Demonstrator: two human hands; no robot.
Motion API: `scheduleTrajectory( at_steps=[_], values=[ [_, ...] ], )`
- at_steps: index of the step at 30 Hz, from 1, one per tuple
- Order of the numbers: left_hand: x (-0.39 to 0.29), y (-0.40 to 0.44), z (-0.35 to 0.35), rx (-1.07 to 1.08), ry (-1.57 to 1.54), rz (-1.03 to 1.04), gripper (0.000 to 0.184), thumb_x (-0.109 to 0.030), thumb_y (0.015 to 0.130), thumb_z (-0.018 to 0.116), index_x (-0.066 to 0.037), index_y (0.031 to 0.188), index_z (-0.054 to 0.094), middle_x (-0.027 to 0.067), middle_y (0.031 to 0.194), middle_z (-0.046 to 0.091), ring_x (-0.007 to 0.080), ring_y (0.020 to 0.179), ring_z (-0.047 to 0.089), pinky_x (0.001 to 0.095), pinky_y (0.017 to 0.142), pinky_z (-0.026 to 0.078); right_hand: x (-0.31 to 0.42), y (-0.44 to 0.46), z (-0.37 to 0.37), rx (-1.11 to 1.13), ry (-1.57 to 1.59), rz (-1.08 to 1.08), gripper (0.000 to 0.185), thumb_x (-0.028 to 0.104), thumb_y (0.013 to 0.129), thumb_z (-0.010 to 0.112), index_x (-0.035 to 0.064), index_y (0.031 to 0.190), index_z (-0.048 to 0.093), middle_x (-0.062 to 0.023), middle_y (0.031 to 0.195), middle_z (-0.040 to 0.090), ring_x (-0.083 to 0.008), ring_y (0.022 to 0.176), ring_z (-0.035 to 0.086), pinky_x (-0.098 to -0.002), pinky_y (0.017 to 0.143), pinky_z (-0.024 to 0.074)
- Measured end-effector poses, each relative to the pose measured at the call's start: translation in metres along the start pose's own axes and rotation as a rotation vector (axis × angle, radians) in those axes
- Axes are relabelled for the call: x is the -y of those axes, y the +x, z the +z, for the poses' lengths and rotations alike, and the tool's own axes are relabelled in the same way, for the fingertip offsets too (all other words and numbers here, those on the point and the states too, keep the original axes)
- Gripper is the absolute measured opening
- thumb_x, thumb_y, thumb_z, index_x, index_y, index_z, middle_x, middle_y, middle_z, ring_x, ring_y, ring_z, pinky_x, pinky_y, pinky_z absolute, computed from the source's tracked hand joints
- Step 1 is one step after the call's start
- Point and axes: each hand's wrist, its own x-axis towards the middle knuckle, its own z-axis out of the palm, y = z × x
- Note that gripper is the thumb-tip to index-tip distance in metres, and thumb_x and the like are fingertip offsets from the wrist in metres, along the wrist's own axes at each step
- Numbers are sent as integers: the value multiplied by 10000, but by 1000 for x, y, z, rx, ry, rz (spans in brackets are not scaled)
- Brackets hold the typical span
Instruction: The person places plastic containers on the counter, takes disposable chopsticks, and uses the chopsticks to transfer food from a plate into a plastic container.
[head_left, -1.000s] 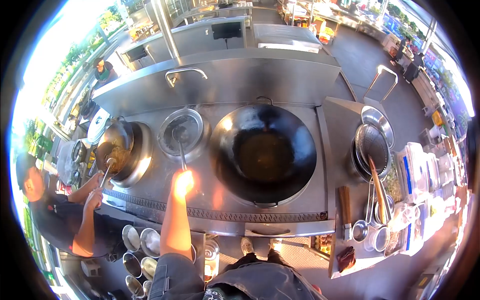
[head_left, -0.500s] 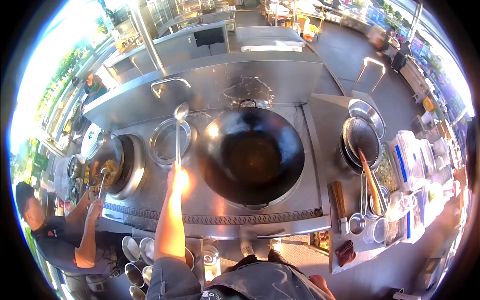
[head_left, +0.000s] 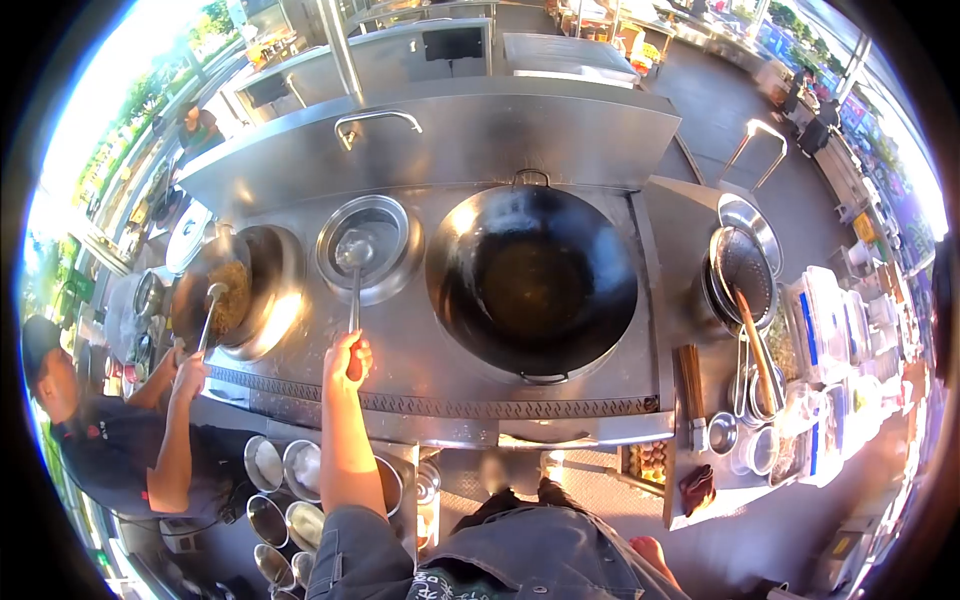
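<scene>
the left hand (head_left: 350, 357) is closed round the end of a ladle (head_left: 355, 302), fingers curled in, with no clear gap between them. the ladle reaches away over the basin (head_left: 413, 246), its bowl down inside the rim. the right hand (head_left: 648, 550) shows only in part, low by the hip; i can't tell how open it is or whether it has hold of anything.

just right of the basin sits the big wok (head_left: 530, 285), wide and dark, on the worktop (head_left: 405, 350). there's a sheen at its bottom, but i can't say if that's liquid or bare metal. if it is hot oil, any water dripping off the ladle could make it spit, and the left forearm is on the near side of the range.

the grip is right at the tip of a long handle, so a full bowl would feel heavy and might twist and slop over the rim. strong sun glares on the metal and could hide a splash or the level inside.

to the left, a co-worker's hand (head_left: 188, 378) works another ladle (head_left: 208, 325) in a second wok (head_left: 190, 295); a wide swing that way could knock elbows. on the right, a wooden handle (head_left: 757, 345) leans over the cups and looks easy to catch with a sleeve.
</scene>
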Motion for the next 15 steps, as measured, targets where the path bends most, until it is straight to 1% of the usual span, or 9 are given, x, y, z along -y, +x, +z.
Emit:
scheduleTrajectory(
  at_steps=[1, 2, 4, 5, 8, 9, 11, 13, 15],
  values=[
    [12, -5, -3, -33, -101, 61, 89, -187, 922, 588, -114, 926, 538, 17, 650, 516, 112, 435, 434, 266, 380, 327, -8, 2, 1, -60, 135, 30, 161, 70, 892, 560, -59, 988, 573, -181, 783, 610, -284, 651, 624, -394, 587, 551],
    [19, -18, -5, -32, -102, 59, 89, -187, 922, 588, -114, 926, 538, 17, 650, 516, 112, 435, 434, 266, 380, 327, -22, 4, -1, -53, 137, -55, 139, 64, 891, 565, -47, 974, 561, -180, 779, 605, -285, 643, 621, -398, 579, 550],
    [26, -56, -10, 70, -94, 144, 117, -188, 945, 567, -107, 1022, 602, 35, 686, 541, 94, 478, 462, 242, 422, 375, -52, 10, -6, -37, 144, -227, 102, 52, 888, 573, -22, 947, 536, -179, 770, 596, -287, 627, 615, -405, 564, 550],
    [32, -71, -17, 88, -64, 170, 147, -194, 947, 566, -127, 1071, 604, 28, 686, 540, 92, 480, 463, 238, 428, 372, -33, 5, -5, -88, 166, -41, 103, 49, 886, 575, -23, 948, 537, -179, 765, 594, -288, 629, 614, -402, 564, 550],
    [36, -127, -11, 4, 29, 199, 133, -145, 937, 559, -138, 1070, 554, 34, 662, 542, 110, 456, 465, 253, 394, 359, -58, 3, -10, 2, -13, -280, 122, 69, 885, 582, -25, 959, 554, -178, 766, 606, -278, 634, 623, -387, 556, 546],
    [42, -140, -14, 5, 36, 190, 203, -125, 931, 555, -130, 1130, 517, 46, 668, 551, 121, 459, 490, 263, 393, 384, -28, 1, -8, -29, -12, -66, 137, 90, 888, 582, -21, 966, 564, -173, 778, 619, -268, 640, 632, -375, 551, 542],
    [59, -163, -23, -45, 114, 164, 216, -107, 924, 553, -119, 1132, 498, 49, 666, 549, 128, 455, 496, 270, 389, 395, -14, -7, -9, -59, -13, 154, 152, 112, 891, 581, -16, 974, 574, -168, 789, 631, -258, 646, 641, -363, 546, 538],
    [83, -183, -28, -87, 218, 193, 252, -69, 901, 561, -89, 1133, 466, 56, 666, 547, 150, 447, 511, 289, 376, 418, -28, 12, -15, 0, 85, 138, 180, 153, 899, 574, -5, 985, 584, -154, 816, 652, -235, 663, 657, -339, 543, 532],
    [117, -198, -26, -174, 369, 195, 310, -57, 884, 561, -71, 1174, 451, 55, 622, 523, 151, 409, 484, 286, 346, 392, -63, 40, -29, 45, 153, 140, 181, 159, 901, 570, -2, 983, 586, -148, 818, 655, -230, 668, 660, -333, 546, 532]
  ],
)
